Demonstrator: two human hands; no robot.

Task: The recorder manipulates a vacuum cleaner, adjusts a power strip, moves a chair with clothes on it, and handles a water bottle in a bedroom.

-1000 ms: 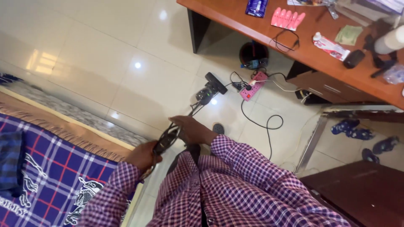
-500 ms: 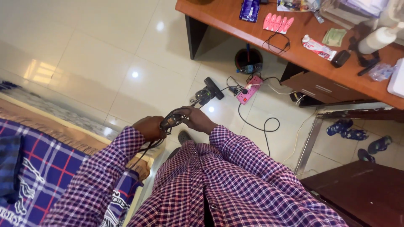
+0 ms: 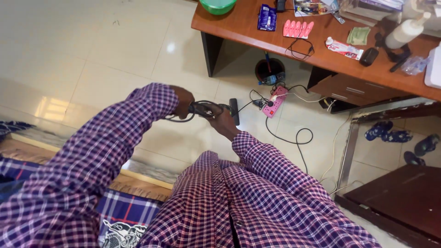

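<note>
Glossy tiled floor [image 3: 115,50] beneath a wooden desk [image 3: 257,34]; left hand [image 3: 184,102] and right hand [image 3: 221,120] both grip a bundled black cable [image 3: 200,110].

A pink power strip [image 3: 274,101] lay on the pale tiled floor [image 3: 115,50] near a wooden desk [image 3: 257,34]. On the desk sat a green bowl [image 3: 217,5], and blue sandals [image 3: 388,133] lay nearby.

Bright, even overhead light filled the room; glare spots shone on the glossy floor tiles [image 3: 115,50]. My near left sleeve [image 3: 78,174] looked soft and slightly blurred.
</note>
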